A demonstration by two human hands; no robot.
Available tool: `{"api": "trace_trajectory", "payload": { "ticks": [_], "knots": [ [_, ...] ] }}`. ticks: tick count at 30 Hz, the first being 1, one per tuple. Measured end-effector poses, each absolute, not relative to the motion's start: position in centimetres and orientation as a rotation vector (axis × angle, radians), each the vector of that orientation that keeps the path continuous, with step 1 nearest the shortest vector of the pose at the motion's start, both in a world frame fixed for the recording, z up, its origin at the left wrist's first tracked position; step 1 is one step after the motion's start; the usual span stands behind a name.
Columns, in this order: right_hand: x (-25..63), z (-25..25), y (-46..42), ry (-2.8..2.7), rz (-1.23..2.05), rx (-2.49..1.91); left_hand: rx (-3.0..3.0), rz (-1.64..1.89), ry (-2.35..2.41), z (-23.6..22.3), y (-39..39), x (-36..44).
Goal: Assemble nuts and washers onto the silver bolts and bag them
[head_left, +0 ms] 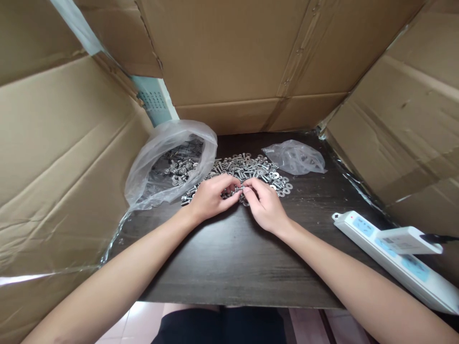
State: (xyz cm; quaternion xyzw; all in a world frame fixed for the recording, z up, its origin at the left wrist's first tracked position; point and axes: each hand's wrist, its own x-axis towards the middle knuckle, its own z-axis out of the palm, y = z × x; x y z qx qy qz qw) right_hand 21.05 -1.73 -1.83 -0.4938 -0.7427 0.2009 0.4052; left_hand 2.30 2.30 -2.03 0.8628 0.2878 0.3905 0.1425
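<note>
Both hands meet at the near edge of a pile of loose metal bolts and washers [247,167] on the dark table. Between the fingertips is a small silvery bolt [237,189], partly covered by the fingers. My left hand [214,197] is closed in a pinch around one end of it. From the other side, my right hand [265,203] pinches at its opposite end with thumb and forefinger. Whether a washer or nut sits on the bolt is too small to tell. Behind my left hand, a clear plastic bag [139,184] lies with its mouth open, holding several bolts with washers.
A crumpled clear bag [296,156] lies beyond the pile on the right. Along the right side runs a white power strip [401,267] with a plugged-in adapter [409,240]. Cardboard walls [233,52] enclose the dark tabletop [233,267] on the left, back and right.
</note>
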Motion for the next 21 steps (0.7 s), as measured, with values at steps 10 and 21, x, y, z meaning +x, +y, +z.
{"api": "trace_trajectory", "payload": {
  "ticks": [10,21],
  "knots": [
    [21.05,-1.75,-1.72,-1.869,0.539,-1.247,2.491,1.123,0.843,-1.89,2.20,2.34],
    [21.17,-1.86,-1.70,-1.856,0.551,-1.234,2.481,1.145,0.835,-1.93,2.14,2.31]
  ]
}}
